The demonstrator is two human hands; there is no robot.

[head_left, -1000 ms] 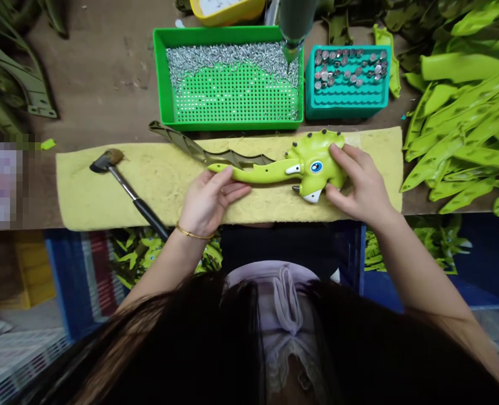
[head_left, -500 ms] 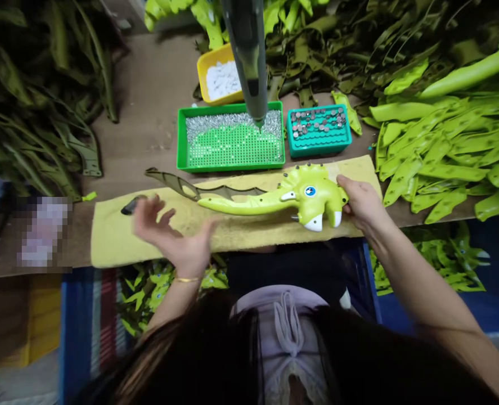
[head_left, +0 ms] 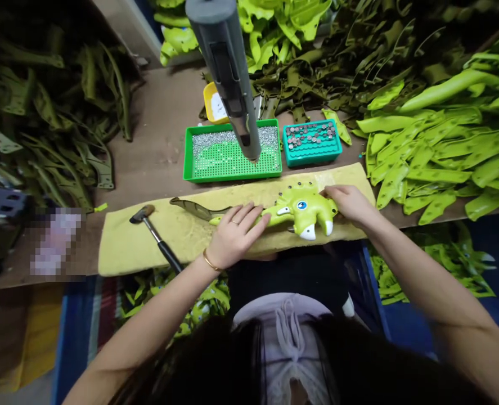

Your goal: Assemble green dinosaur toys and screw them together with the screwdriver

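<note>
I have the green toy head [head_left: 317, 209] lying on the yellow cloth [head_left: 126, 250] along the near edge of the table [head_left: 156, 157]. My right grip [head_left: 349, 203] has its fingers bent over the head's right end; I read that as clamped on it, though the thumb is mostly hidden. My left grip [head_left: 234, 239] lies palm down across the green neck [head_left: 279, 218]; whether it is closed around it or merely resting, I can't make out. The toy head bears its eye and white tips and appears joined to the green neck, so I'd count that much as done. The dark olive strip [head_left: 196, 208] runs in behind my left grip, and I can't see whether it is attached. The screwdriver [head_left: 230, 73] hangs point-down near the green tray [head_left: 187, 157] of screws [head_left: 268, 134], apart from the toy head, so no screw is being driven; what else remains, I can't judge. The hammer [head_left: 167, 253] lies untouched
</note>
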